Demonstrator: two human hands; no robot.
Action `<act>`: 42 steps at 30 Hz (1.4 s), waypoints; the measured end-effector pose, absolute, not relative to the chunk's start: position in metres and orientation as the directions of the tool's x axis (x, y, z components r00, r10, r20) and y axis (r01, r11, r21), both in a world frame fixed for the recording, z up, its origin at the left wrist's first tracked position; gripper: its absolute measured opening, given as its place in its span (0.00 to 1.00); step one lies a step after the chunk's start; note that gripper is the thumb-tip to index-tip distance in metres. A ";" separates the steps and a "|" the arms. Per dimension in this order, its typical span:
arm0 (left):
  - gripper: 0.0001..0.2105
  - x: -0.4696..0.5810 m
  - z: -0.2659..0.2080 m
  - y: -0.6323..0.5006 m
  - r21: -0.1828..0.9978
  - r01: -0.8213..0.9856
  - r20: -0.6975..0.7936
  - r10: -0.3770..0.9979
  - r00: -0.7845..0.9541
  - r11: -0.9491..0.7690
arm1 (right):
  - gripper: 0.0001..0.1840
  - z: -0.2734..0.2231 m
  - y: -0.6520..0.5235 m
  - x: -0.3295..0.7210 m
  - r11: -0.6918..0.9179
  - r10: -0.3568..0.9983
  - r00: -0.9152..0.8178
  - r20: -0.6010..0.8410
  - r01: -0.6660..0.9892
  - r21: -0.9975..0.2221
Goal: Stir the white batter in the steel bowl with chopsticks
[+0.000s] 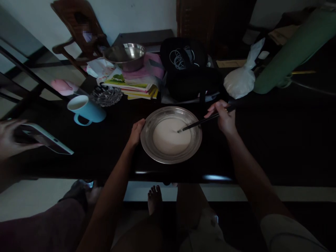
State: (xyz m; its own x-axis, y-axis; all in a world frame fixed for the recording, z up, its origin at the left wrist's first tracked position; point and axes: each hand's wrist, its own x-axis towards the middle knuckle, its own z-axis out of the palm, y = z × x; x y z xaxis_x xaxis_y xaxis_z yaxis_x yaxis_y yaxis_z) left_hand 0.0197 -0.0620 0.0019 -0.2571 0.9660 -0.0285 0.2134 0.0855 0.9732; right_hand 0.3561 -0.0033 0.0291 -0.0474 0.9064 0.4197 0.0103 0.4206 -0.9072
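Note:
A round metal bowl [170, 159] stands on the dark table near its front edge. Inside it lies a pale, milky liquid or batter [168, 140]. My left hand [137, 131] grips the bowl's left rim, the thumb near the top of the edge. In my right hand [224, 117] is a pair of dark chopsticks [207, 119], slanting down to the left over the right rim. Their tips dip into the pale mixture near the bowl's middle. Whether there are one or two sticks is hard to see in the dim light.
At the left, another person's hand [13, 138] holds a phone [49, 138]. A blue mug [90, 111], a glass ashtray [107, 96], books [139, 89] and a second metal bowl [131, 63] stand behind. A black bag [183, 77], a tied bag of white powder [240, 84] and a green cylinder [286, 52] line the back.

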 end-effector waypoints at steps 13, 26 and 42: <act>0.21 0.020 0.002 -0.061 0.972 0.219 -0.026 0.966 -0.257 0.084 | 0.24 0.029 -0.003 0.356 0.425 0.903 -0.067 0.424 0.001 -0.905; 0.22 0.020 0.003 -0.063 0.974 0.212 -0.026 0.969 -0.244 0.080 | 0.25 0.030 -0.006 0.354 0.412 0.907 -0.107 0.408 0.016 -0.911; 0.21 0.019 0.001 -0.061 0.976 0.200 -0.029 0.966 -0.258 0.083 | 0.23 0.030 -0.006 0.352 0.420 0.901 -0.144 0.408 0.057 -0.906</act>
State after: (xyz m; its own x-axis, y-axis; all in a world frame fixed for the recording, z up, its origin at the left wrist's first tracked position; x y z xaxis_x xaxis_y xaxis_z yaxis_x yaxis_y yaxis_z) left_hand 0.0194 -0.0611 0.0012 -0.2578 0.9657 -0.0292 0.2001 0.0830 0.9762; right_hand 0.3520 -0.0059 0.0302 -0.1438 0.9014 0.4085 0.0567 0.4196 -0.9059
